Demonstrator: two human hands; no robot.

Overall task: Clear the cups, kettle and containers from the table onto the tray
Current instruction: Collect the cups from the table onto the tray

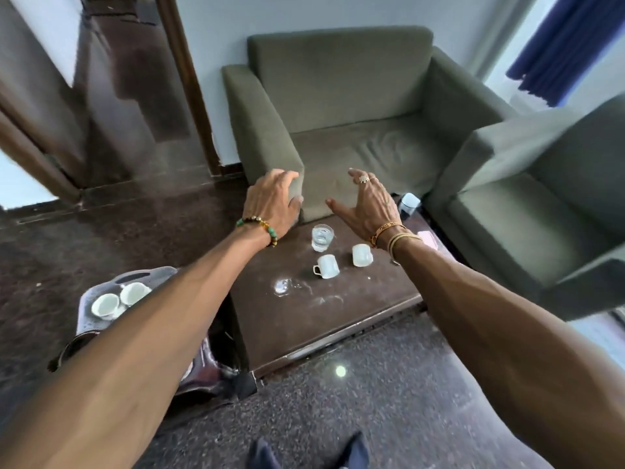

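My left hand (275, 198) and right hand (367, 204) — both spread, grasping nothing — flank the glass (322, 236), two cups (327, 266) just nearer.

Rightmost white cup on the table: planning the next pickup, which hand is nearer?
Right. The right hand hovers just beyond the cup, wrist nearly over it; the left hand is farther off, past the glass.

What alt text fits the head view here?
The left hand and right hand reach forward, open and empty, over a dark table with a glass of water and two white cups. Two more cups sit on a tray at left.
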